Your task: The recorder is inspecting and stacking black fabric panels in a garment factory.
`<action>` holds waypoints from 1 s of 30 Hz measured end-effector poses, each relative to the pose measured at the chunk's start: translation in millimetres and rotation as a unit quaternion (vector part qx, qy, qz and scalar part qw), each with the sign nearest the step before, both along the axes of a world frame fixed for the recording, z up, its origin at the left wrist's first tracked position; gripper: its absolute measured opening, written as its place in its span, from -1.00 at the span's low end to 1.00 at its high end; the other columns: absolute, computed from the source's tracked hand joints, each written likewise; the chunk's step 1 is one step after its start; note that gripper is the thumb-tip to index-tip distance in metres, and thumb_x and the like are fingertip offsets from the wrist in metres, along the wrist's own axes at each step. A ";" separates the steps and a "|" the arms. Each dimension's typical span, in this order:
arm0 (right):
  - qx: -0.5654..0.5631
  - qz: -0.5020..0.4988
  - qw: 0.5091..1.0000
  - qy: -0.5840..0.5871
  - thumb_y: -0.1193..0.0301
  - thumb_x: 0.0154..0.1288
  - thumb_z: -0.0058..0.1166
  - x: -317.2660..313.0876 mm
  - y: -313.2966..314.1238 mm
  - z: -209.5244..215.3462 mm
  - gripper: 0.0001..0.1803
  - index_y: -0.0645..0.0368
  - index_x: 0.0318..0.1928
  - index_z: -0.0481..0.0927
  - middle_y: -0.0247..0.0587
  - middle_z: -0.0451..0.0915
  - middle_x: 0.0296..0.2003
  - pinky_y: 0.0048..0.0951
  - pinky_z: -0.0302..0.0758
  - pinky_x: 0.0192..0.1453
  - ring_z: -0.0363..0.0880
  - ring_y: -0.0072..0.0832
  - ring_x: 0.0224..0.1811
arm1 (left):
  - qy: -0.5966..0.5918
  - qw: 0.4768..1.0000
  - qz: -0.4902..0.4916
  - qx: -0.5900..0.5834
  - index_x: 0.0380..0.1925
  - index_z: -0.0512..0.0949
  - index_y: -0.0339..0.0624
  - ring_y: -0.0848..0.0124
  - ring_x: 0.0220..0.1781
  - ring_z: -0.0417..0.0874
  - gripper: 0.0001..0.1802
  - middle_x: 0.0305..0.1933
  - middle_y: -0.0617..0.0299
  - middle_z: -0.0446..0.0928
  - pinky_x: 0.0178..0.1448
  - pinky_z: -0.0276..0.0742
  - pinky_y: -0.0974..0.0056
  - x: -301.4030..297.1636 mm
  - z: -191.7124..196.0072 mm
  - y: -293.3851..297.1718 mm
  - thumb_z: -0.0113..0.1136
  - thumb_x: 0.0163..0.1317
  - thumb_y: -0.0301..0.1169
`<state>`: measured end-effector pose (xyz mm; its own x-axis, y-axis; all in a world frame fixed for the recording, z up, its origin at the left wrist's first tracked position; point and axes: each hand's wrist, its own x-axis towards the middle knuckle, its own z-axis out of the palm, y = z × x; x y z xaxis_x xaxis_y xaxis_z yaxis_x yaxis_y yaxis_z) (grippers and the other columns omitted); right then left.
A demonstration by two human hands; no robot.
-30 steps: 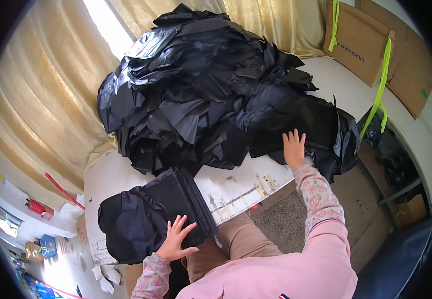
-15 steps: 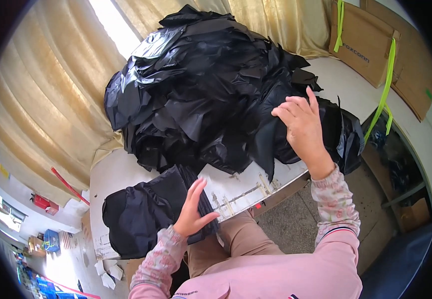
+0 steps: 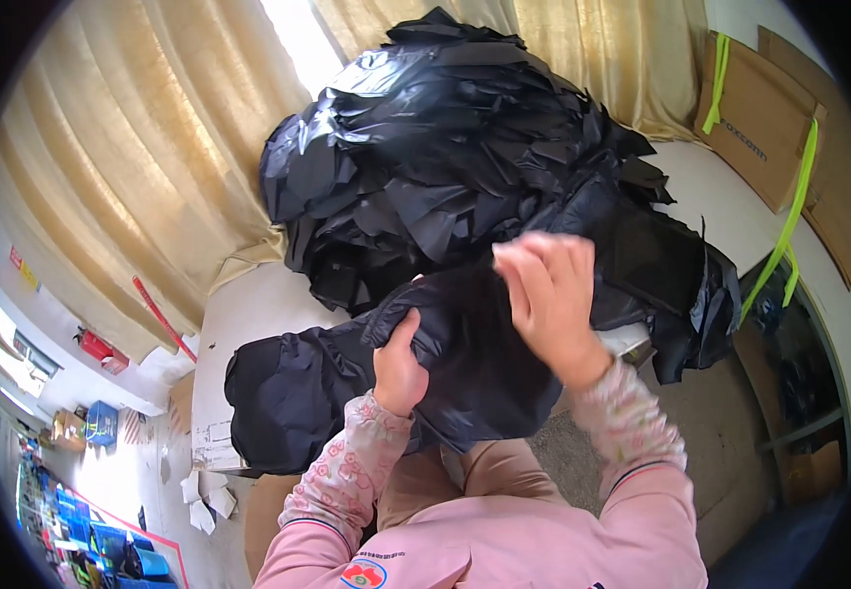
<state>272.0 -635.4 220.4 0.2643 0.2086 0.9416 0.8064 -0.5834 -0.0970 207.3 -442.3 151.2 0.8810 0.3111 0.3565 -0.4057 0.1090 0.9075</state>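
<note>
A wrinkled black plastic sheet [image 3: 489, 368] is stretched in front of me, its lower part hanging past the table's near edge over my lap. My left hand [image 3: 402, 368] is closed on its left side, the thumb pointing up on top. At its upper right, my right hand [image 3: 551, 304] is curled and slightly blurred, fingertips together at the sheet's top edge. Left of the left hand lies a stack of flattened black plastic sheets [image 3: 283, 398]. Behind both hands rises a large heap of loose black plastic sheets [image 3: 445, 147].
The white table [image 3: 248, 304] has a worn near edge. Cardboard panels [image 3: 759, 128] with a bright yellow-green strap [image 3: 796, 206] lean at the far right. Beige curtains [image 3: 131, 147] hang behind. Paper scraps [image 3: 207, 499] and blue bins [image 3: 101, 422] are on the left.
Both hands were open and apart; now they hold a black sheet between them. The right hand came down and left from beside the heap. The whole view has shifted.
</note>
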 end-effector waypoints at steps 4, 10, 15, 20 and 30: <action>-0.013 0.084 0.972 0.218 0.15 0.05 0.34 -54.7 26.9 -70.7 -0.47 0.09 -0.02 0.49 -0.24 0.48 -0.16 -0.17 0.31 -0.01 0.46 -0.22 -0.09 | 0.034 0.964 -0.077 -0.253 0.13 0.51 -0.35 0.26 0.19 0.56 -0.63 0.15 0.10 0.56 0.36 0.36 0.22 -1.2 11.8 3.0 -0.13 0.40 -0.51; 0.036 0.167 0.982 0.082 0.43 0.05 0.30 -77.3 33.4 -114.4 -0.71 0.00 -0.16 0.58 -0.35 0.46 -0.35 -0.25 0.37 -0.22 0.45 -0.25 -0.35 | 0.079 0.948 -0.015 -0.309 0.13 0.50 -0.30 0.25 0.14 0.57 -0.63 0.12 0.08 0.56 0.30 0.43 0.20 -2.8 6.4 10.4 -0.17 0.41 -0.50; -0.036 0.118 0.892 0.435 0.28 0.13 0.33 -83.7 54.6 -135.6 -0.25 0.27 0.26 0.29 0.12 0.49 0.01 -0.13 0.54 -0.12 0.55 0.17 -0.09 | 0.076 0.939 -0.029 -0.334 0.10 0.53 -0.28 0.30 0.11 0.59 -0.64 0.09 0.11 0.57 0.26 0.46 0.23 -7.5 7.4 11.2 -0.15 0.42 -0.48; 0.041 0.124 0.916 0.381 0.22 0.09 0.38 -51.9 69.5 -168.4 -0.01 0.37 0.38 0.09 0.33 0.32 0.24 -0.15 0.53 0.10 0.49 0.17 0.14 | 0.171 0.927 0.032 -0.331 0.09 0.54 -0.27 0.34 0.12 0.58 -0.65 0.09 0.14 0.57 0.25 0.45 0.27 -11.3 -0.2 9.8 -0.15 0.42 -0.49; 0.082 0.187 0.859 0.470 0.26 0.18 0.33 -65.0 79.9 -162.2 -0.26 0.25 0.30 0.32 0.19 0.49 0.12 -0.25 0.43 0.22 0.49 -0.09 0.22 | 0.078 0.939 -0.003 -0.336 0.08 0.54 -0.27 0.32 0.09 0.59 -0.65 0.07 0.17 0.58 0.23 0.47 0.26 -17.0 -4.9 12.0 -0.16 0.44 -0.46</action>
